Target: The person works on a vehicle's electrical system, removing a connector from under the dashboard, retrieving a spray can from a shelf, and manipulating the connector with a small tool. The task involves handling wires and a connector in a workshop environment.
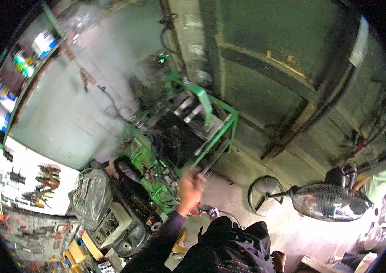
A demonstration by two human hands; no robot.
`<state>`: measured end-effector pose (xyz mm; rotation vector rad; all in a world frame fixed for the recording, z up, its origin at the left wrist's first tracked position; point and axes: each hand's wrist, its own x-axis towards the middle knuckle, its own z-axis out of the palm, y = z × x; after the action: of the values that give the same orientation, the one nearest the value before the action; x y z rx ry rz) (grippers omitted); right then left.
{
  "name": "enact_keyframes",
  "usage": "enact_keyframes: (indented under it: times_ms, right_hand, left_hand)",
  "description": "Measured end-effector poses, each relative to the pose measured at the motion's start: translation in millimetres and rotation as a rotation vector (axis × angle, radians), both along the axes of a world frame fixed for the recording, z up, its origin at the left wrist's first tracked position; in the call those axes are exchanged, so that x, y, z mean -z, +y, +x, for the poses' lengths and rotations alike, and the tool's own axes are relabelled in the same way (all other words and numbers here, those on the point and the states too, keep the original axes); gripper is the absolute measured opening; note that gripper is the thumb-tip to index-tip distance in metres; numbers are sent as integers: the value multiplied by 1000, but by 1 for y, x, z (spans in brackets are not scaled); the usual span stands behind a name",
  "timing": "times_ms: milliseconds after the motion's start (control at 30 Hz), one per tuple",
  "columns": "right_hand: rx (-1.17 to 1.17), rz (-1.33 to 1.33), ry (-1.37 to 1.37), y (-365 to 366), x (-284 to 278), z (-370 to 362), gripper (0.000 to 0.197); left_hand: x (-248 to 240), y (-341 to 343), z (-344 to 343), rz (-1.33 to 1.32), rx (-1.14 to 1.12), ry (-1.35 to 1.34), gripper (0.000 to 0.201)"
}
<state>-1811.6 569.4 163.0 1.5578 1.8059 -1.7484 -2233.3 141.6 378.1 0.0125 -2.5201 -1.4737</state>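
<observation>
My left hand (pixel 190 192) reaches forward from a dark sleeve, its fingers closed round a pair of thin metal rods (pixel 214 162). Motion blurs them, so I cannot tell whether they are loose or part of one tool. They point forward and right, close to the near leg of a green metal frame (pixel 220 138). A blackened machine with light metal bars (pixel 187 107) stands within that frame. Low at my right side, my right hand (pixel 278 260) is small and dark with curled fingers. Whatever it may hold is hidden.
Green crates (pixel 160 195) with cables stand left of my hand, beside a plastic-covered machine (pixel 92 193). Pliers (pixel 47 179) hang on a white board at far left. A black pedestal fan (pixel 331 202) and its round base (pixel 265 194) are right, near another person's light clothing (pixel 381 184).
</observation>
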Motion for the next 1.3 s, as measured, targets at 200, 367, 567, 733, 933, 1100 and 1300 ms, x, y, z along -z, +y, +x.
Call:
enact_keyframes:
  times_ms: [200,367,567,733,933,1100,1300]
  right_hand:
    - [258,38,75,14,5,83,20]
    - [292,74,-53,39,17,117,23]
    - [647,15,-114,45,60,216,22]
    - [826,200,-110,56,50,289,23]
    - [1068,191,-102,147,-56,299,27]
    - [1095,446,150,277,-60,289,28]
    - [829,475,116,499,-151,257,28]
  left_hand:
    - [116,170,126,-52,1085,-410,40]
    - [130,284,155,-218,1313,-326,44]
    - [162,447,256,-318,1662,-309,40]
    - [148,608,350,-471,1931,-396,42]
    - [195,746,388,-414,1871,-456,41]
    - [235,866,414,-270,1793,-765,36]
    - [250,1051,429,-326,1715,-836,32]
